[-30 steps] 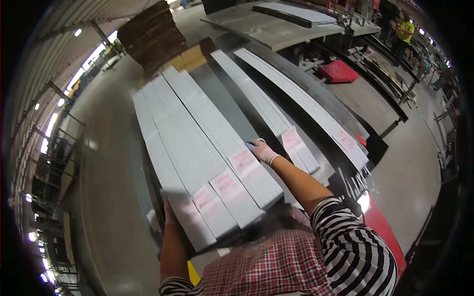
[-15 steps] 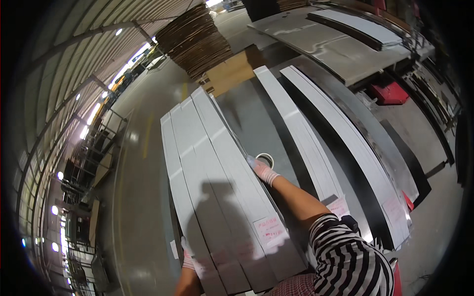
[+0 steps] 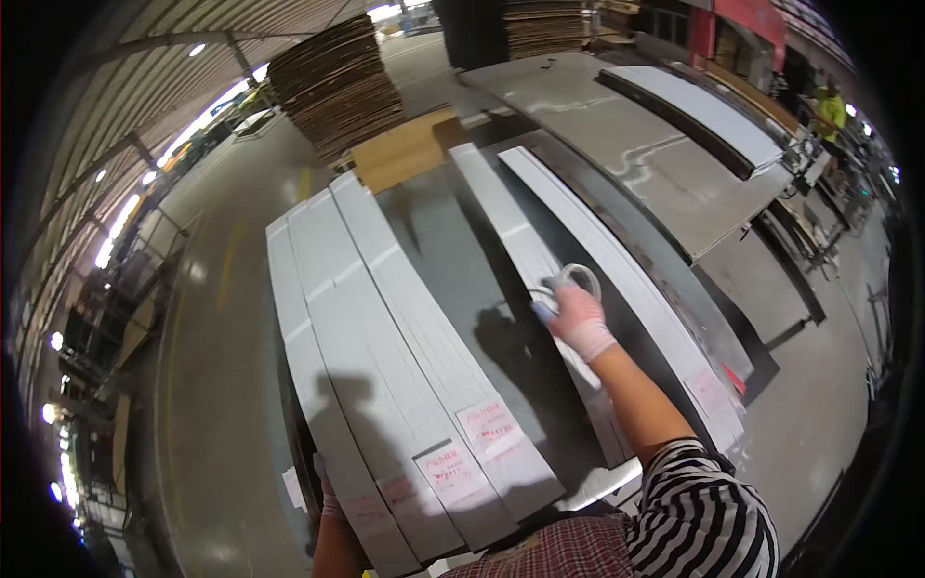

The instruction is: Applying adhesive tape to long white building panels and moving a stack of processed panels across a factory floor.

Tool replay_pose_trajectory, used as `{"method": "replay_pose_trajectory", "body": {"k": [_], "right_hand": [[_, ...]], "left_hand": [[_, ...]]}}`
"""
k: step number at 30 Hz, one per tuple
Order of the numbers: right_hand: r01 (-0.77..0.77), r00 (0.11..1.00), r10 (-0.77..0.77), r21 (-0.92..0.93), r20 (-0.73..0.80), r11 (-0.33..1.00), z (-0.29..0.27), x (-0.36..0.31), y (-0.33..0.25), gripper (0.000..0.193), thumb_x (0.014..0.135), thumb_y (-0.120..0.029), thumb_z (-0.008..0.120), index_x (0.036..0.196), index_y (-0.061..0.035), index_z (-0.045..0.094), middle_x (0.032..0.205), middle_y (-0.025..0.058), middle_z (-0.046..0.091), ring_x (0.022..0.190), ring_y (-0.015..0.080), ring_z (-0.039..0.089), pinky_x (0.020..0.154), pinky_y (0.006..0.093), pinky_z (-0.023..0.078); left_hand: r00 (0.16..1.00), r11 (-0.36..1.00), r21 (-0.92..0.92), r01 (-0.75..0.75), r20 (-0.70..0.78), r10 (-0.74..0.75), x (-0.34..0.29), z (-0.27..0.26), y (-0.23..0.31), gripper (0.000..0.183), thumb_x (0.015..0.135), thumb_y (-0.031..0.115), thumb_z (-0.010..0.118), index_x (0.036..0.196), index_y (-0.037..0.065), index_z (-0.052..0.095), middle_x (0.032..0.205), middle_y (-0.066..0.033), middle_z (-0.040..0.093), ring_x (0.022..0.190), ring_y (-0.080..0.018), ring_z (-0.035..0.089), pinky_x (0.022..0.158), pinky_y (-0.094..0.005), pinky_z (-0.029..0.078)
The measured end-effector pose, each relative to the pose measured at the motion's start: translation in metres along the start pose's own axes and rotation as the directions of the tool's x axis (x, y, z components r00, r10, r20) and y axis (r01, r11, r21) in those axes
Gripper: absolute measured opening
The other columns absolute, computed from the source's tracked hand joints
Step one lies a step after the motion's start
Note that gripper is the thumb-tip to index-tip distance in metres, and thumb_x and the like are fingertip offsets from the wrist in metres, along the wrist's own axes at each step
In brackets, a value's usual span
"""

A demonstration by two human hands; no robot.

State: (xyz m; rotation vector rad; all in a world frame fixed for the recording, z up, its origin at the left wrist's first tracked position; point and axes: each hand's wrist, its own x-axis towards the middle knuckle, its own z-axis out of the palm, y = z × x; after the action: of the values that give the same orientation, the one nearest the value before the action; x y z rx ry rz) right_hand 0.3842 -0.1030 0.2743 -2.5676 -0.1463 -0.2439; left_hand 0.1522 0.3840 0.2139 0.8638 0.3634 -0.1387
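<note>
My right hand (image 3: 581, 326), in a pale pink glove with grey-blue fingertips, is closed on a roll of tape (image 3: 594, 280). It is above a long, narrow white strip panel (image 3: 515, 236). My left hand (image 3: 329, 493), gloved too, lies along the left edge of a row of long white panels (image 3: 371, 289), its fingers stretched out and partly hidden by that edge. The panels lie side by side, with paper labels (image 3: 489, 430) printed in red at their near ends. My shadow falls across them.
Another long white stack (image 3: 617, 250) lies to the right on the grey table surface (image 3: 453, 250). Beyond are brown cardboard (image 3: 405, 149), a tall stack of brown sheets (image 3: 332, 87) and a grey table (image 3: 578, 106) bearing white panels. A person in yellow (image 3: 830, 114) stands far right.
My right hand has left the right edge of the panel row, picked up the tape roll and moved right over the narrow strip. My left hand stays at the row's left edge. The view has shifted.
</note>
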Motion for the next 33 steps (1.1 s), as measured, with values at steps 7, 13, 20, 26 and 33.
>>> {"method": "replay_pose_trajectory", "body": {"k": [7,13,20,26,33], "right_hand": [[-0.202,0.909,0.279,-0.256,0.311,0.945,0.003,-0.114,0.023,0.091,0.07,-0.052,0.084,0.137,-0.0041,0.046,0.11,0.0245,0.068,0.106,0.0389,0.066,0.091,0.0452,0.053],[-0.091,0.957,-0.023,0.376,0.288,0.922,0.077,-0.118,0.041,0.086,0.072,-0.035,0.085,0.144,-0.01,0.046,0.124,0.0196,0.064,0.118,0.0337,0.061,0.102,0.0401,0.047],[0.123,0.887,-0.066,-0.096,0.458,0.988,-0.034,-0.234,0.025,0.042,0.091,-0.041,0.064,0.119,-0.0101,0.056,0.093,0.0207,0.067,0.085,0.0398,0.065,0.075,0.0484,0.053],[-0.485,0.87,0.492,0.132,-0.029,0.865,-0.184,-0.502,0.178,0.029,0.092,-0.028,0.065,0.115,-0.0095,0.069,0.096,0.0173,0.071,0.084,0.0353,0.069,0.072,0.0415,0.055],[-0.771,0.504,0.784,-0.219,0.362,0.598,-0.197,-0.723,0.383,0.065,0.096,-0.064,0.044,0.11,-0.0082,0.073,0.11,0.0223,0.069,0.107,0.0405,0.065,0.096,0.0466,0.048]], "left_hand": [[1.0,0.998,0.058,0.002,0.007,-0.002,-0.017,-0.019,0.003,0.056,0.1,0.042,0.048,0.142,0.005,0.049,0.138,-0.0159,0.055,0.12,-0.0304,0.058,0.1,-0.0383,0.049],[1.0,0.989,0.145,0.007,-0.002,-0.007,-0.013,-0.021,-0.005,0.054,0.1,0.039,0.05,0.141,0.005,0.049,0.138,-0.0159,0.055,0.119,-0.0303,0.059,0.099,-0.0373,0.05],[0.875,0.654,0.704,-0.277,-0.097,0.474,-0.032,0.031,-0.017,0.051,0.1,0.036,0.051,0.14,0.004,0.05,0.137,-0.0158,0.056,0.117,-0.0303,0.06,0.098,-0.0362,0.05],[0.774,0.502,0.602,-0.621,0.572,0.27,-0.123,0.227,-0.107,0.049,0.1,0.033,0.052,0.14,0.003,0.051,0.137,-0.0158,0.057,0.116,-0.0302,0.061,0.098,-0.0352,0.05],[0.518,0.078,0.67,-0.738,0.637,-0.57,-0.125,0.354,-0.508,0.083,0.091,0.049,0.063,0.149,0.0,0.032,0.14,-0.0306,0.05,0.12,-0.0487,0.055,0.104,-0.049,0.045]]}}
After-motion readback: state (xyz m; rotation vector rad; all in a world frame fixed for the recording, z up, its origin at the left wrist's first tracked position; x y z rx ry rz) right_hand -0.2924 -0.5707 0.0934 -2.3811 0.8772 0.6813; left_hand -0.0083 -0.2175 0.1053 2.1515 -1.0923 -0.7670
